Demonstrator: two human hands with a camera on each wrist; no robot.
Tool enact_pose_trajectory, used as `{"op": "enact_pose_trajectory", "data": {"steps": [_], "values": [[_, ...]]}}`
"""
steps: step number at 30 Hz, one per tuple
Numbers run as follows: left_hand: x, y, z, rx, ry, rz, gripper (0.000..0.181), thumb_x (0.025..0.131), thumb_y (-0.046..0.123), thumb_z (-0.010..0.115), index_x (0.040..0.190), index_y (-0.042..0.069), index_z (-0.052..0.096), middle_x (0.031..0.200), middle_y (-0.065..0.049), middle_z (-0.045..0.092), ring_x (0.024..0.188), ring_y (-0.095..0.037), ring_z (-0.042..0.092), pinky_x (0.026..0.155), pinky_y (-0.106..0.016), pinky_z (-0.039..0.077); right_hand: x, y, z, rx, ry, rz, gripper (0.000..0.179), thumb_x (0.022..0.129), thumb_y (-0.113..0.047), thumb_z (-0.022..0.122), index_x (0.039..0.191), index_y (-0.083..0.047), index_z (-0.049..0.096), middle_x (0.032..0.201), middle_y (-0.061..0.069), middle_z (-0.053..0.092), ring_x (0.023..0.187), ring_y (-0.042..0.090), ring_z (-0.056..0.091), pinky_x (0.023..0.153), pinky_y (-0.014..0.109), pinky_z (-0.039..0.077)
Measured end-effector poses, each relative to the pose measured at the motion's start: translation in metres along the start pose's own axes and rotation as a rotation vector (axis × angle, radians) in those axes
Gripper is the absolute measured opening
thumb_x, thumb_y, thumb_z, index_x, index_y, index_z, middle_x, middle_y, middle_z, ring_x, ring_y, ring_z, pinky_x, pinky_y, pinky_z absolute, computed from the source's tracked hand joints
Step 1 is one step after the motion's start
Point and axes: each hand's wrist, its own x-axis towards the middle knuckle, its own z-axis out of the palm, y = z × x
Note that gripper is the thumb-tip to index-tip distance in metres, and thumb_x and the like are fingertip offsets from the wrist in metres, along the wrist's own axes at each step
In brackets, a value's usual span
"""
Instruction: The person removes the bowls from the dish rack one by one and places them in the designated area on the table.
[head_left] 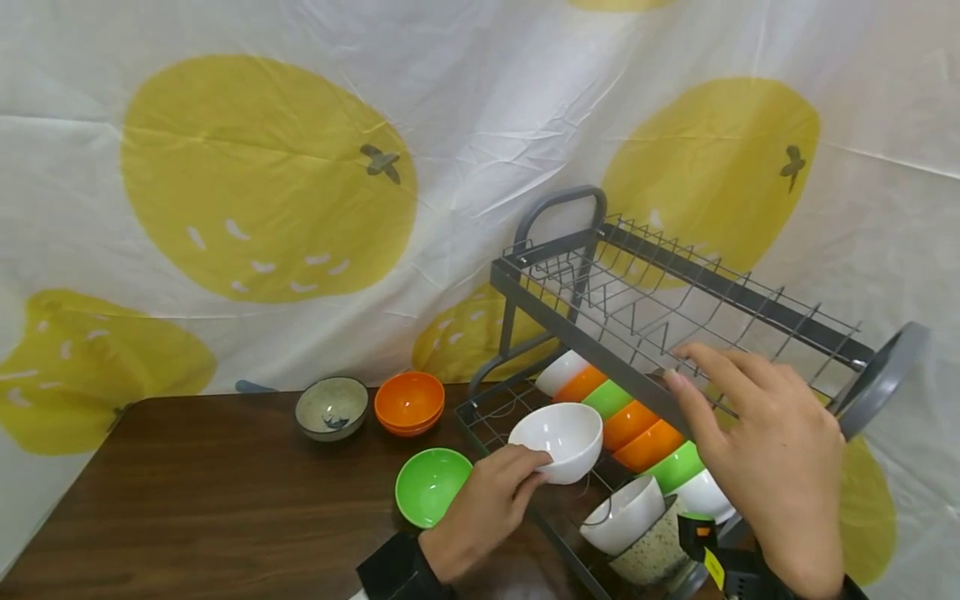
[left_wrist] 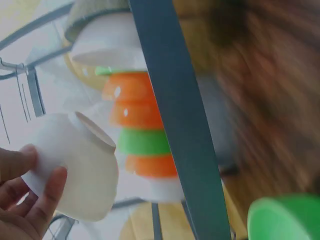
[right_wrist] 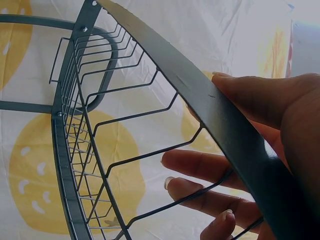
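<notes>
In the head view my left hand pinches the near rim of a white bowl. The bowl is held at the left side of the lower tier of a grey metal dish rack. From the left wrist, the white bowl shows side-on, its foot ring toward the rack. Over the front bar of the top tier hangs my right hand, fingers loosely bent and thumb apart. Beneath it, the right wrist view has the bar crossing in front of the right hand's fingers.
White, orange and green bowls lean in a row on the lower tier. A white bowl and a speckled bowl stand nearer. On the table are a patterned bowl, stacked orange bowls and a green bowl.
</notes>
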Motion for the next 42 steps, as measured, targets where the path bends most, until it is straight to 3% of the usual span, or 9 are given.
{"op": "enact_pose_trajectory", "data": {"steps": [3, 6, 10, 13, 19, 24, 27, 31, 42], "values": [[-0.003, -0.010, -0.013, 0.085, 0.001, 0.094, 0.022, 0.079, 0.003, 0.066, 0.099, 0.008, 0.060, 0.089, 0.002, 0.059, 0.084, -0.009, 0.055, 0.075, -0.018, 0.044, 0.000, -0.001, 0.001, 0.000, -0.002, -0.001, 0.032, 0.079, -0.035, 0.065, 0.108, -0.022, 0.065, 0.097, 0.005, 0.064, 0.074, 0.026, 0.054, 0.054, 0.047, 0.041], [-0.006, -0.020, -0.027, 0.155, -0.014, 0.135, 0.024, 0.078, 0.002, 0.065, 0.101, 0.008, 0.060, 0.089, 0.002, 0.058, 0.084, -0.010, 0.055, 0.076, -0.020, 0.045, 0.000, -0.001, 0.002, 0.002, -0.002, -0.005, 0.032, 0.079, -0.035, 0.065, 0.109, -0.022, 0.065, 0.097, 0.005, 0.064, 0.075, 0.026, 0.055, 0.054, 0.047, 0.041], [-0.014, -0.029, -0.048, 0.218, -0.052, 0.103, 0.025, 0.079, -0.002, 0.063, 0.101, 0.009, 0.060, 0.091, 0.003, 0.056, 0.086, -0.009, 0.053, 0.077, -0.021, 0.045, 0.000, -0.002, 0.003, 0.002, 0.004, -0.018, 0.032, 0.079, -0.034, 0.066, 0.108, -0.021, 0.065, 0.097, 0.005, 0.064, 0.073, 0.026, 0.055, 0.053, 0.046, 0.041], [-0.027, -0.034, -0.062, 0.234, -0.063, 0.072, 0.016, 0.086, 0.004, 0.057, 0.100, 0.009, 0.061, 0.091, 0.003, 0.056, 0.086, -0.009, 0.053, 0.077, -0.023, 0.046, 0.001, -0.002, 0.003, -0.004, 0.008, -0.026, 0.032, 0.079, -0.034, 0.066, 0.108, -0.021, 0.065, 0.097, 0.005, 0.064, 0.073, 0.026, 0.055, 0.052, 0.046, 0.041], [-0.053, -0.046, -0.080, 0.260, -0.014, 0.075, 0.032, 0.097, 0.021, 0.033, 0.100, 0.006, 0.061, 0.091, 0.002, 0.056, 0.085, -0.011, 0.053, 0.075, -0.025, 0.047, 0.002, -0.002, 0.001, -0.008, 0.008, -0.019, 0.032, 0.079, -0.034, 0.066, 0.108, -0.021, 0.065, 0.096, 0.006, 0.064, 0.074, 0.027, 0.056, 0.052, 0.047, 0.041], [-0.070, -0.057, -0.102, 0.333, 0.011, 0.055, 0.035, 0.097, 0.018, 0.030, 0.101, 0.005, 0.061, 0.090, 0.001, 0.056, 0.084, -0.013, 0.054, 0.073, -0.028, 0.048, 0.003, -0.003, 0.002, 0.003, -0.005, -0.010, 0.033, 0.079, -0.035, 0.066, 0.110, -0.022, 0.064, 0.098, 0.006, 0.064, 0.076, 0.028, 0.055, 0.054, 0.048, 0.041], [-0.082, -0.065, -0.113, 0.380, 0.014, 0.049, 0.022, 0.088, 0.003, 0.043, 0.101, 0.005, 0.061, 0.090, 0.000, 0.056, 0.083, -0.015, 0.054, 0.071, -0.031, 0.048, 0.002, -0.002, 0.001, -0.003, -0.001, -0.012, 0.033, 0.079, -0.034, 0.066, 0.110, -0.022, 0.064, 0.098, 0.006, 0.064, 0.078, 0.029, 0.056, 0.054, 0.049, 0.040], [-0.097, -0.072, -0.124, 0.430, -0.014, 0.035, 0.043, 0.064, -0.010, 0.047, 0.102, 0.005, 0.060, 0.092, 0.000, 0.055, 0.084, -0.015, 0.052, 0.069, -0.031, 0.047, 0.002, -0.001, -0.002, -0.015, 0.010, -0.005, 0.033, 0.078, -0.034, 0.066, 0.110, -0.023, 0.064, 0.098, 0.006, 0.064, 0.078, 0.030, 0.056, 0.053, 0.050, 0.040], [-0.139, -0.084, -0.140, 0.524, -0.034, -0.049, 0.033, 0.063, -0.007, 0.053, 0.092, 0.006, 0.061, 0.083, 0.000, 0.056, 0.075, -0.015, 0.053, 0.063, -0.029, 0.047, 0.001, -0.002, -0.002, -0.011, -0.007, -0.002, 0.034, 0.079, -0.035, 0.065, 0.110, -0.022, 0.064, 0.099, 0.007, 0.064, 0.076, 0.029, 0.055, 0.052, 0.050, 0.040]]}}
